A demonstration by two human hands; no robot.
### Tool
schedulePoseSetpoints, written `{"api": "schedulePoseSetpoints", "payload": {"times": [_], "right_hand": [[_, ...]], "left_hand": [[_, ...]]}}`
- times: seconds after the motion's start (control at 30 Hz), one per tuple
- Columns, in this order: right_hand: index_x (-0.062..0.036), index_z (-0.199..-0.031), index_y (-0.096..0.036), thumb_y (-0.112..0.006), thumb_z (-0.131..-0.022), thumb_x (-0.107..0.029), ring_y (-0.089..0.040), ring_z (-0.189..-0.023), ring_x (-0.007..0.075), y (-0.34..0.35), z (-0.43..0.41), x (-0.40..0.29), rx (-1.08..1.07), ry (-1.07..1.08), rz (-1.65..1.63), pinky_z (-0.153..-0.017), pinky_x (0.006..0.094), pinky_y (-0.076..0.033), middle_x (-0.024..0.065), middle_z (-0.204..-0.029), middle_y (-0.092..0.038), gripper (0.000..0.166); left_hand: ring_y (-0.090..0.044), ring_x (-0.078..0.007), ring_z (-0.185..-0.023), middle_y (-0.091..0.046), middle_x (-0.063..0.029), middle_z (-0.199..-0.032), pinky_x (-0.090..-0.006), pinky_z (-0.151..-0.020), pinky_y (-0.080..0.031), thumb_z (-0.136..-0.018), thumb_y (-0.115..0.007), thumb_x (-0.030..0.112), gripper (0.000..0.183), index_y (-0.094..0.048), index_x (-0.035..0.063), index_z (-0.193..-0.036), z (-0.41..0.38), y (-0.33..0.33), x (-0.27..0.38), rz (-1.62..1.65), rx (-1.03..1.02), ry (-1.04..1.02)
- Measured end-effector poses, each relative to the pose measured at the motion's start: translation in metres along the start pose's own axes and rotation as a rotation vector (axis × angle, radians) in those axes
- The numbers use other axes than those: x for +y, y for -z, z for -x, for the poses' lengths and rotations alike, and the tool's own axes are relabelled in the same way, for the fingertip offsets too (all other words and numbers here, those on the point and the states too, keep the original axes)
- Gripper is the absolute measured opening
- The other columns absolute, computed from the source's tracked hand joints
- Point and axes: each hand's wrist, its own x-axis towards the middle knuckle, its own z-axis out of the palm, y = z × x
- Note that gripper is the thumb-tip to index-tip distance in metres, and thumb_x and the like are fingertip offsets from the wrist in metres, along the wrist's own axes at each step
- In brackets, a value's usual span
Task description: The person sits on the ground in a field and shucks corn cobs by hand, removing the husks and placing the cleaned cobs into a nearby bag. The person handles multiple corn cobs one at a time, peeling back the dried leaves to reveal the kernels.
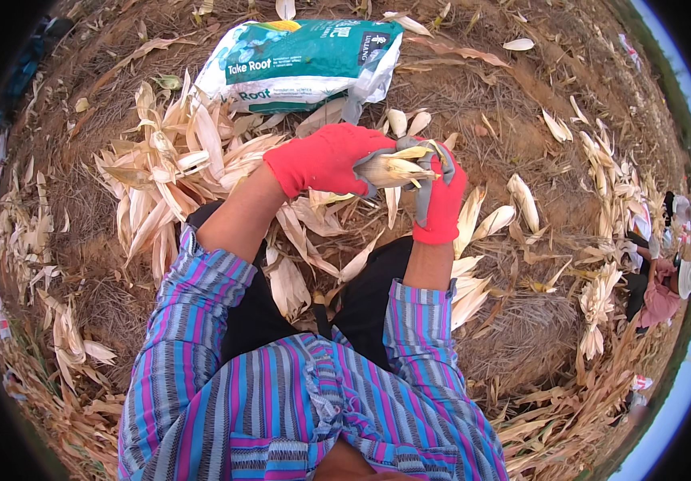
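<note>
A husk-covered ear of corn [388,170] lies sideways between my two hands, its loose husk tips pointing right. My left hand [330,157], in a red glove with a grey palm, is wrapped around its left end. The fingers of my right hand [443,195], gloved the same way, close on the husk leaves at the other end. The ear's kernels are hidden. Below my hands, loose dry husks [306,231] lie on the soil between my knees. A large heap of pale husks [171,162] spreads beside my left forearm.
A green and white plastic sack [297,69] bearing writing lies beyond my hands. Several husked-over ears [524,201] are scattered at right. Another person [661,294] sits at the far right near a row of husks [600,300]. Dry stalks [550,427] cover the lower right ground.
</note>
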Motion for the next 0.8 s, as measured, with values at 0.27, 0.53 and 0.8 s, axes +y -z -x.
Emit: {"api": "schedulePoseSetpoints", "payload": {"times": [0.27, 0.53, 0.8], "right_hand": [[-0.0013, -0.102, -0.065, -0.056, -0.094, -0.024, -0.057, -0.074, 0.0068, -0.022, -0.008, 0.001, 0.181, -0.111, 0.022, -0.059, 0.0209, -0.045, 0.0019, -0.088, -0.064, 0.026], [-0.0015, -0.13, -0.046, -0.064, -0.087, -0.022, -0.055, -0.107, 0.0168, -0.015, -0.011, -0.005, 0.061, 0.046, -0.087, -0.089, 0.03, -0.045, 0.0103, -0.119, -0.055, 0.051], [-0.0026, -0.138, -0.038, -0.083, -0.063, -0.04, -0.054, -0.116, 0.0292, -0.013, -0.001, -0.011, -0.232, -0.059, 0.663, -0.094, 0.038, -0.044, 0.0193, -0.125, -0.054, 0.095]], "left_hand": [[-0.06, -0.0324, -0.1, -0.061, -0.0172, -0.109, -0.0382, -0.086, -0.048, -0.067, -0.075, 0.02, 0.074, -0.045, 0.0076, -0.133, -0.002, -0.011, -0.002, 0.034, 0.03, 0.214], [-0.062, -0.0166, -0.079, -0.065, -0.0111, -0.088, -0.0301, -0.07, -0.049, -0.073, -0.074, 0.03, 0.049, -0.058, 0.0053, -0.112, -0.01, -0.003, -0.018, 0.416, 0.08, 0.287], [-0.057, -0.0074, -0.073, -0.06, -0.0005, -0.086, -0.0214, -0.06, -0.045, -0.085, -0.066, 0.028, 0.034, -0.057, 0.0039, -0.107, -0.02, 0.023, 0.01, 1.028, 0.512, 0.589]]}}
